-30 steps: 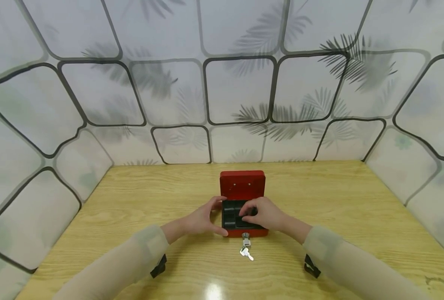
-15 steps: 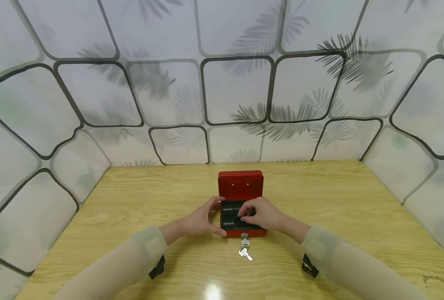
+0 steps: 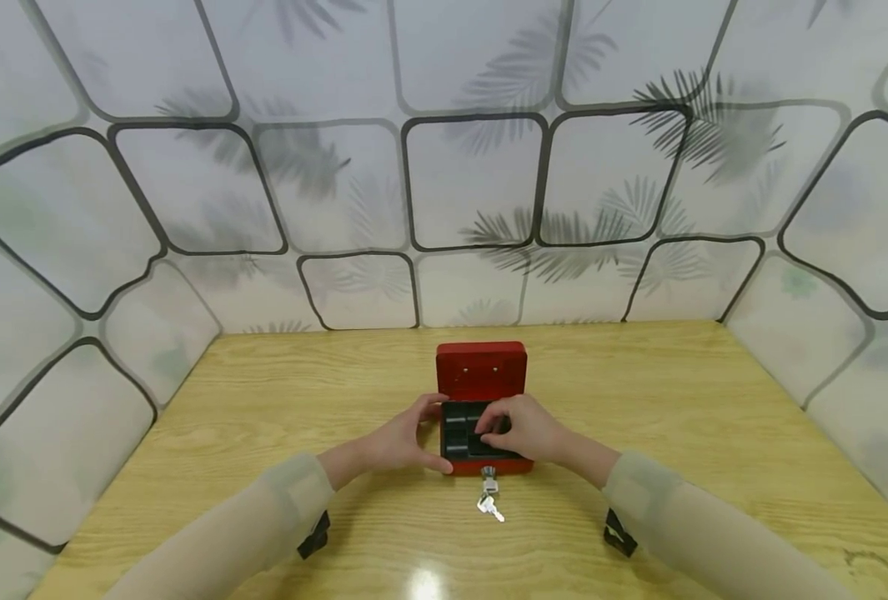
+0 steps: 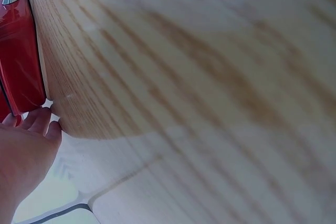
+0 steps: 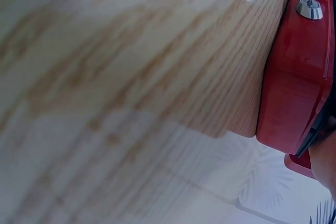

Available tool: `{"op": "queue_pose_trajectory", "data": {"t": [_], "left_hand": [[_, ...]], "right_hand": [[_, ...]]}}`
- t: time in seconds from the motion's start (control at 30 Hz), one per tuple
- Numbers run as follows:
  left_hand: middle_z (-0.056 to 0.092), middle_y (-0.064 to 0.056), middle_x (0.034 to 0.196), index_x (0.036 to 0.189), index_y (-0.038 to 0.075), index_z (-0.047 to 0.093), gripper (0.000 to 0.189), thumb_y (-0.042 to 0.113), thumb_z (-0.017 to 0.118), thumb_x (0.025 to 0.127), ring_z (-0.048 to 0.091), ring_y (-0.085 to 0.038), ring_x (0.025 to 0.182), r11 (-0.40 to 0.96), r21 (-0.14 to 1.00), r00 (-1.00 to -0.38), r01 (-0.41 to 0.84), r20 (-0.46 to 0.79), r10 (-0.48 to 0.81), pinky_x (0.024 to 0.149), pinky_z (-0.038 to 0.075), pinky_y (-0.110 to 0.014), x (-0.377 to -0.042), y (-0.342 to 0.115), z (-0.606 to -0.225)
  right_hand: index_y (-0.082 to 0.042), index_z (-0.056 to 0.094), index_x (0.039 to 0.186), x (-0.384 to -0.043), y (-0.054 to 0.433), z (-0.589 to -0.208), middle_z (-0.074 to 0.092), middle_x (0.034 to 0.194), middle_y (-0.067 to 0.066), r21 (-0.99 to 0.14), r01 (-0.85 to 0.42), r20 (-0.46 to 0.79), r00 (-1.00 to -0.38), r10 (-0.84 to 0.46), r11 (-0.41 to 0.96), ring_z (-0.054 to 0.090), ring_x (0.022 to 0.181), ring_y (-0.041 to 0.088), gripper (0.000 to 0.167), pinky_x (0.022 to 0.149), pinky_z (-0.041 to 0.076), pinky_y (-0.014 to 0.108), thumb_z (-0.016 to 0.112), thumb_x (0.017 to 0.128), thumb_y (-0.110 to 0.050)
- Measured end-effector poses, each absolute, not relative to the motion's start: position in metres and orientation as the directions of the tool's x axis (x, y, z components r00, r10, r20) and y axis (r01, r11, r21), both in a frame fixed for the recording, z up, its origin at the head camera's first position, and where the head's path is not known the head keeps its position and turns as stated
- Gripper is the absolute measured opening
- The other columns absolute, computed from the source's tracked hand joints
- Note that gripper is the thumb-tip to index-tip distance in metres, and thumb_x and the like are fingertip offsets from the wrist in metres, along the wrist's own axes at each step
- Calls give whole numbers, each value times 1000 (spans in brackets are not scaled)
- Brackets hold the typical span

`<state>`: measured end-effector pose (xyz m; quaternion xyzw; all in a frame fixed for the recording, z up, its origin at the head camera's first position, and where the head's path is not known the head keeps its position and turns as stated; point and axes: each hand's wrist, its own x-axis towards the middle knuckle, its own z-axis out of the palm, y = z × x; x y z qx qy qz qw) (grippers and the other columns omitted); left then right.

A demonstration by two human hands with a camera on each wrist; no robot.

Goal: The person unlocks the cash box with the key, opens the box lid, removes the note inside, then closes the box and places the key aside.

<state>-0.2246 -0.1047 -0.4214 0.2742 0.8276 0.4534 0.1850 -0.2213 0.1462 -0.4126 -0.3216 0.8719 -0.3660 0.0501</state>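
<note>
A red cash box (image 3: 462, 468) stands on the wooden table with its lid (image 3: 481, 371) raised at the back. A black coin tray (image 3: 455, 432) with compartments sits inside it. My left hand (image 3: 404, 437) holds the box's left side, thumb at the front corner and fingers towards the back. In the left wrist view, fingertips (image 4: 39, 121) touch the red box. My right hand (image 3: 529, 429) reaches in over the right half, thumb and forefinger curled together at the tray's middle; they appear to pinch the tray there, though the hand hides part of it.
A key is in the box's front lock (image 5: 310, 8), and a second key (image 3: 491, 506) hangs from its ring onto the table (image 3: 323, 375). Patterned cloth walls (image 3: 481, 183) enclose the table at the back and both sides. Dark straps show under both sleeves.
The head view has shifted slightly. Both hands, the cash box and its tray keep almost the same positions.
</note>
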Motion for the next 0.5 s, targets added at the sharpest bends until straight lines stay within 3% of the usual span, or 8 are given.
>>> {"op": "queue_pose_trajectory", "data": {"t": [0.5], "left_hand": [[44, -14, 141, 147, 8, 26, 93, 21, 85, 76, 38, -33, 132, 454, 850, -791, 268, -75, 607, 111, 24, -52, -224, -104, -421]], "right_hand": [[-12, 72, 89, -217, 146, -404, 66, 82, -9, -683, -517, 165, -797, -581, 516, 59, 75, 7, 10, 70, 51, 25, 74, 85, -3]]}}
